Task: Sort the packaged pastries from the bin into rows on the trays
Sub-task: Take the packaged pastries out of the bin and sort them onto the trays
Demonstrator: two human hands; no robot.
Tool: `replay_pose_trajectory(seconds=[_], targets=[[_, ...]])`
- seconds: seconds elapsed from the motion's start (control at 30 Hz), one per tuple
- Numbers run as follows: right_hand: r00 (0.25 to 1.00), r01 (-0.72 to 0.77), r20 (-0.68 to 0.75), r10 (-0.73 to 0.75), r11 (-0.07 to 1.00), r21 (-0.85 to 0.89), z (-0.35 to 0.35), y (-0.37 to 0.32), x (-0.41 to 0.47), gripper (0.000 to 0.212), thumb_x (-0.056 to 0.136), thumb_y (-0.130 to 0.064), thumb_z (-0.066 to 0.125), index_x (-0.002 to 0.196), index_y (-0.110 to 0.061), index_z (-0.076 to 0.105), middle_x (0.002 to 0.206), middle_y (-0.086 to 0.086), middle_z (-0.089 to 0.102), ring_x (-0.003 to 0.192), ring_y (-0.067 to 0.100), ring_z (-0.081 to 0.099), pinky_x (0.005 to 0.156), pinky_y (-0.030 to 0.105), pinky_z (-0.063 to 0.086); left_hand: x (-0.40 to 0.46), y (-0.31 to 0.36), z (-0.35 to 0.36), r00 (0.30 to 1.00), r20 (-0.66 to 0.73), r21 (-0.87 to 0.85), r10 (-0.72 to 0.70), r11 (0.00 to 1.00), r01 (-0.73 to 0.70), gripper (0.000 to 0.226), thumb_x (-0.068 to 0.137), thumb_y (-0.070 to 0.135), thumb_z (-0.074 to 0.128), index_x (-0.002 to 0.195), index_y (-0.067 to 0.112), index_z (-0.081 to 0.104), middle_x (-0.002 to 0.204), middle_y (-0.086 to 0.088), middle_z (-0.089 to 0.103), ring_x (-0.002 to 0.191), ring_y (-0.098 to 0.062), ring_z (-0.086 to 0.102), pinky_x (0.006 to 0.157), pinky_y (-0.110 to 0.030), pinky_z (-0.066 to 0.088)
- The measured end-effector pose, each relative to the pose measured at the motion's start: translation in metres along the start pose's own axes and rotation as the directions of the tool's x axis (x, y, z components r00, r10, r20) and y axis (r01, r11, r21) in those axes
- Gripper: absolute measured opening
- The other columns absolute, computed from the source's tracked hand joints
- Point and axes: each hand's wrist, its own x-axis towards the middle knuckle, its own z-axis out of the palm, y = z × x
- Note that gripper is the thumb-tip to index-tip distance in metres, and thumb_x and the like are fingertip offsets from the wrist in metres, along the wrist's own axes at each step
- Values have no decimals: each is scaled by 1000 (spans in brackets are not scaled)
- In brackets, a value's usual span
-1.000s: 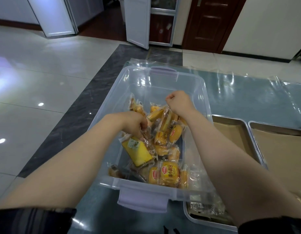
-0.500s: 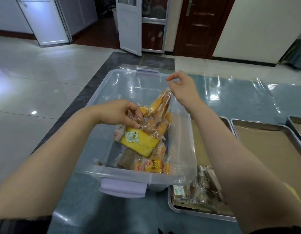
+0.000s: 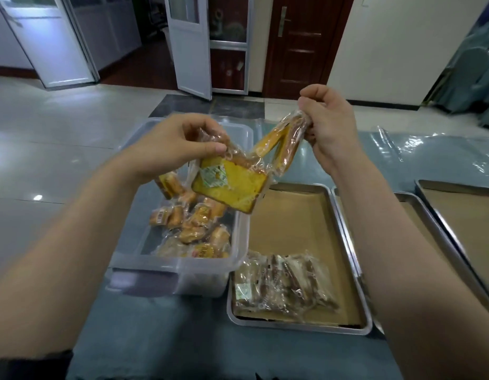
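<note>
Holding wrapped cake slices by their crinkled film ends, both hands hang above the gap between bin and tray, presumably because the loose seals give the easiest pinch on slippery packs. At about 10 o'clock from the picture's centre the left hand (image 3: 180, 144) pinches the top of a yellow slice (image 3: 229, 185) with a green label, which dangles over the bin's right rim. At about 1 o'clock the right hand (image 3: 331, 124) curls its fingers round the ends of a pair of slices (image 3: 281, 144) that hang down and to the left, their lower ends close to the yellow slice; whether the wrappers touch I cannot tell.

Below, toward 8 o'clock, the clear bin (image 3: 180, 272) holds a heap of small golden pastries (image 3: 194, 226), so much sorting is left. Just right of it, at 5 o'clock, the near tray (image 3: 298, 325) is lined with brown paper and carries one row of dark slices (image 3: 284, 283) along its near edge; the rest of its paper is bare, likely kept for further rows. Two more lined trays (image 3: 429, 212) lie at 3 o'clock.

My judgement: the slices are in transit toward a tray, and the thin film could slip from a pinch
</note>
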Motion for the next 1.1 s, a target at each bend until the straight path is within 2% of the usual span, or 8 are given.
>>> replay_pose_trajectory(seconds=[0.13,0.23,0.5,0.63,0.77,0.9,1.0,1.1], targets=[[1000,4,5,-4,1000,-16,-44,-5,-10,15,93,-2,54,93,-17,57,56,-9,50,47,6,46,44,18,37,4,19,36,1000,-23,10,2,1000,-2,16,80,29,76,95,31,72,100,-7,70,98,-30,65,91,-48,54],[1000,3,7,-2,997,-79,-77,0,-17,15,93,-2,53,94,-16,58,53,-8,49,47,8,45,44,19,37,5,30,69,1000,-16,3,-10,1000,10,16,84,18,73,98,25,72,101,-5,70,98,-25,64,88,-40,56],[998,-59,16,64,980,-187,-169,25,-40,14,95,-6,53,96,-19,58,61,0,48,58,19,44,56,34,38,16,44,156,995,73,13,-75,997,74,19,84,18,75,100,27,72,97,2,71,94,-16,67,85,-32,56],[995,-89,12,95,960,-267,-224,42,-50,14,96,-9,54,96,-21,60,61,0,46,56,18,41,56,35,36,24,42,208,983,125,-1,-133,991,134,17,84,20,75,98,29,72,89,12,70,85,0,65,74,-19,52],[992,-124,-46,115,906,-405,-282,62,-58,14,95,-13,55,94,-24,63,52,-11,46,50,14,35,50,29,29,33,40,266,974,134,32,-183,983,180,16,82,24,77,96,30,72,88,14,67,76,5,59,70,-16,46],[988,-155,-84,131,863,-481,-330,77,-63,13,96,-10,56,94,-21,63,54,-17,54,46,0,43,48,16,34,40,37,321,953,168,34,-251,968,249,16,85,22,74,99,26,69,91,17,62,78,4,57,61,-5,42],[986,-166,-83,144,796,-582,-365,90,-66,25,93,-5,51,87,-26,62,56,-5,47,44,2,37,46,18,32,44,30,360,922,196,-18,-333,939,343,19,88,22,71,105,20,64,97,12,64,91,-12,63,74,-22,53],[982,-184,-82,173,730,-658,-398,101,-71,25,95,-6,50,88,-27,62,54,-6,45,43,4,36,47,18,34,47,22,398,894,219,-47,-392,911,411,22,89,25,69,109,20,61,103,-1,66,96,-20,65,85,-37,55]])
